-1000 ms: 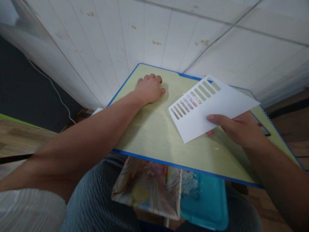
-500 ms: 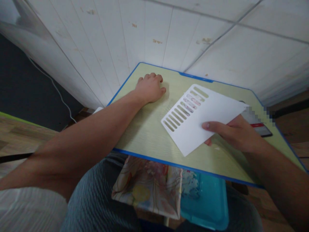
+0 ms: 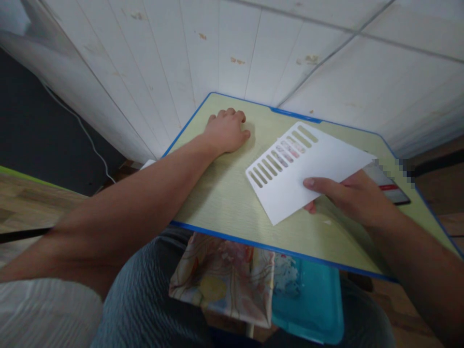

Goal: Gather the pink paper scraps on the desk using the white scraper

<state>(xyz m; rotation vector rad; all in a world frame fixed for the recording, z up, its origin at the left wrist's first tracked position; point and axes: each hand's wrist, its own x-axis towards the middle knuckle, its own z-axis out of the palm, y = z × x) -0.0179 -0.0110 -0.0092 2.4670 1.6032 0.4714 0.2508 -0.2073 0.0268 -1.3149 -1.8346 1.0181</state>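
My right hand [image 3: 348,193] grips a white sheet of paper or thin card [image 3: 300,179] by its right side, thumb on top and fingers beneath. A row of several long rounded slots is cut along the sheet's far left edge. Through the middle slots shows something with a pink and grey pattern; most of it is hidden under the sheet. My left hand [image 3: 228,130] rests on the yellowish tabletop [image 3: 217,193] near its far left corner. Its fingers are slightly bent and apart, with nothing in them.
A dark-edged flat object [image 3: 397,193] lies at the table's right, partly covered by my hand and blurred squares. Below the front edge are a patterned fabric pouch [image 3: 232,290] and a blue plastic tray [image 3: 315,304] with white scraps. A white plank wall [image 3: 181,58] stands behind.
The slotted sheet has turned and tilted slightly in my right hand, its slotted edge shifting up and to the right. My left hand stays in the same place.
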